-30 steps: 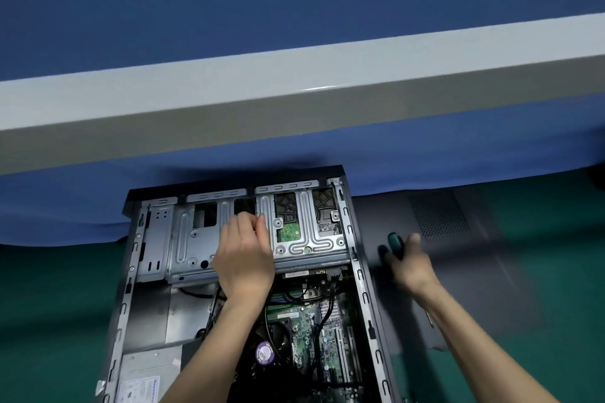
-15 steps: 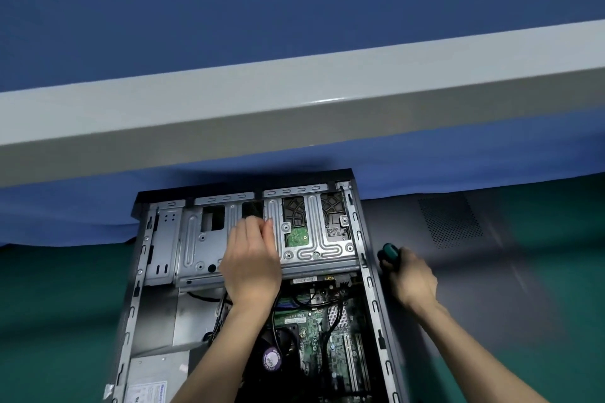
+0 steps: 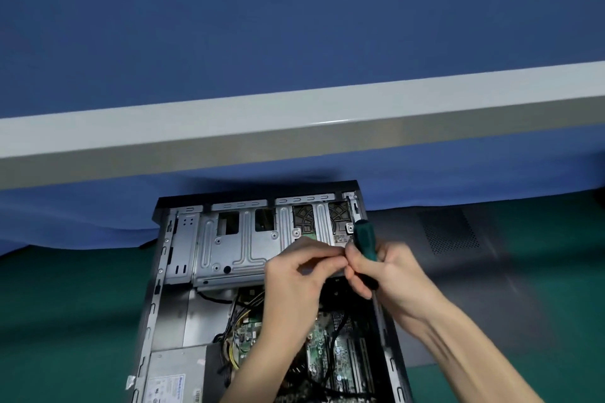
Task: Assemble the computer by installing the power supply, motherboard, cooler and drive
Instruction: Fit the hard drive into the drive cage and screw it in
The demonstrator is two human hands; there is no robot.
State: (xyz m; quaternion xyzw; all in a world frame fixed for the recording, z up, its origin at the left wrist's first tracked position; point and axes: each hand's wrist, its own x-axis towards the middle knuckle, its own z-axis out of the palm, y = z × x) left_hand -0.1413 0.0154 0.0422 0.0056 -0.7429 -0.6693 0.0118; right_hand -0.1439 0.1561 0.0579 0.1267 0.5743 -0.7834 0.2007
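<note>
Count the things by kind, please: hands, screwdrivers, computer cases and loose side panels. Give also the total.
hands: 2, left hand and right hand
screwdriver: 1
computer case: 1
side panel: 1
total: 5

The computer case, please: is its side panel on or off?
Off. The panel lies flat beside the case, whose drive cage, motherboard and power supply show from above.
</note>
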